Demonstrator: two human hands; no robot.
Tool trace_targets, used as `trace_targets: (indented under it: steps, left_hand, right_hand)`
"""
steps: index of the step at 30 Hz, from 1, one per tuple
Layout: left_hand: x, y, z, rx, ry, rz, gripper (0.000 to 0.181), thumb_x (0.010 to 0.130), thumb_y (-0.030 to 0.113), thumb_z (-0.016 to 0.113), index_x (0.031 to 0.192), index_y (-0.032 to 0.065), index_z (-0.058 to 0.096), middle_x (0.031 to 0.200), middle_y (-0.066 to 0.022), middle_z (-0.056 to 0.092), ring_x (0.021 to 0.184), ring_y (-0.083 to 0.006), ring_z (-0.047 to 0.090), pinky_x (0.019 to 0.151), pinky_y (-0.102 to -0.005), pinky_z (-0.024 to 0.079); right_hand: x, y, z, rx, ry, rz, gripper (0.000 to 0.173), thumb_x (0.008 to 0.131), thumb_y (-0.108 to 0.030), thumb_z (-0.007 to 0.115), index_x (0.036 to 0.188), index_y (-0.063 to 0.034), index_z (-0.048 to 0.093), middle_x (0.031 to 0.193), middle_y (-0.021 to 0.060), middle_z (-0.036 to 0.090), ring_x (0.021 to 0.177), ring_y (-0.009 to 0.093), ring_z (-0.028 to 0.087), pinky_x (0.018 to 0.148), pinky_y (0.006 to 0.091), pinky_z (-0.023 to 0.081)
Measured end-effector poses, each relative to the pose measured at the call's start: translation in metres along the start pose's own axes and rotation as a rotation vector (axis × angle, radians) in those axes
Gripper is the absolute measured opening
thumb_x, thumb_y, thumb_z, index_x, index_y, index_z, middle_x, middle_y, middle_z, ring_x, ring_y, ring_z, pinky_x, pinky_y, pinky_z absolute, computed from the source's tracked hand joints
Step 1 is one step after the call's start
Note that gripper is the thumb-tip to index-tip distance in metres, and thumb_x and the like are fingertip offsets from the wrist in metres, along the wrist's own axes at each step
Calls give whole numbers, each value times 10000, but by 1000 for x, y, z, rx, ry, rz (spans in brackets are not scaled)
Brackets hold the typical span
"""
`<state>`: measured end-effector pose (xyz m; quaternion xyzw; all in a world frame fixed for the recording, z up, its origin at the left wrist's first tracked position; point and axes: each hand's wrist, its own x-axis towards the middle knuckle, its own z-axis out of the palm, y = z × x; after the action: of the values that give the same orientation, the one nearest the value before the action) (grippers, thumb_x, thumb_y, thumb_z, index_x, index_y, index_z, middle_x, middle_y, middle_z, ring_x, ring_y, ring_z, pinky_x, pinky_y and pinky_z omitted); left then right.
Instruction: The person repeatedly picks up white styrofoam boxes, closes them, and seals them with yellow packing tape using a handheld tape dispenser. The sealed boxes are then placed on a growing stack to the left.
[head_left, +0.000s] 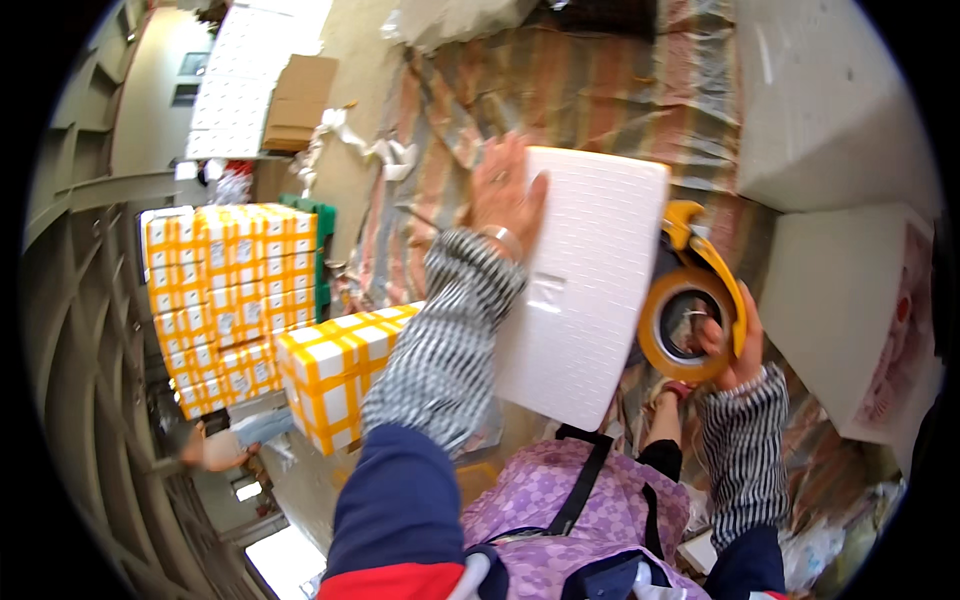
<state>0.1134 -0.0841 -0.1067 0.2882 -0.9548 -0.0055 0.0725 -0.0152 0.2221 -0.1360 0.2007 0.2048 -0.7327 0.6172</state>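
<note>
A white foam box (589, 285) with a dimpled top face stands in front of me, a short strip of clear tape at the middle of that face. My left hand (506, 187) lies flat along its left edge, fingers stretched out and thumb over the top face. In my right hand (748, 341) is a yellow tape dispenser (724, 262), held beside the box's right edge. It carries a large roll of amber packing tape (651, 334), and a fingertip shows through the roll's core. The underside of the box is hidden.
Left of my arm sits a white box banded with yellow tape (337, 367). Beyond it rises a stack of similar boxes (232, 292). Large white foam boxes (832, 315) stand at right. Striped sheeting (555, 82) covers the floor. Another person's blurred arm (262, 429) shows at lower left.
</note>
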Motion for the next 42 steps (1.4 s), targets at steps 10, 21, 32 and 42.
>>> trace_targets:
  steps: [10, 21, 32, 42]
  left_hand:
    - [-115, 137, -28, -164, -447, 360, 844, 780, 509, 494, 1380, 0, 187, 1450, -178, 150, 1356, -327, 88, 1068, -509, 10]
    - [-79, 179, -15, -135, -194, -95, 769, 845, 461, 429, 1393, 5, 140, 1457, -184, 119, 1359, -329, 62, 1057, -502, 17]
    - [3, 181, 16, -226, 79, 94, 558, 929, 328, 336, 1400, 88, 157, 1453, -116, 184, 1358, -290, 103, 1064, -494, 28]
    - [88, 96, 50, -159, 377, -442, 513, 940, 419, 259, 1366, 132, 264, 1426, -66, 269, 1338, -286, 175, 1071, -490, 69]
  right_hand:
    - [58, -108, 66, -476, -45, 148, 414, 910, -450, 403, 986, -67, 543, 586, 49, 546, 459, 116, 502, 429, 198, 423]
    - [-132, -85, -90, -136, -189, 251, 504, 950, -372, 271, 1197, 51, 395, 727, 118, 610, 521, 150, 584, 507, 254, 498]
    - [-181, 15, -153, 331, -228, 80, 555, 950, -456, 149, 1298, -68, 341, 695, 111, 580, 569, 188, 535, 621, 301, 434]
    - [-155, 59, -108, 385, 3, 66, 559, 931, -487, 176, 1202, -96, 470, 562, 87, 488, 432, 181, 419, 511, 297, 359]
